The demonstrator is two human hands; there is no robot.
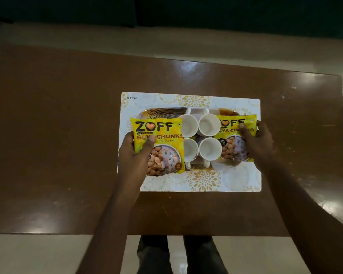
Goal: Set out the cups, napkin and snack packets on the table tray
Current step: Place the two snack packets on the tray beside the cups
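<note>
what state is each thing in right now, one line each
left packet: held by left hand, over the tray's left end
right packet: held by right hand, at the tray's right end
four white cups: upright, empty, clustered mid-tray
tray: on the patterned mat

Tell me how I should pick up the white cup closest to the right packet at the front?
Take the front right cup by its handle, coming from the near edge of the tray. The handle points toward you; the other cups and the right soya chunks packet crowd its sides.
</note>
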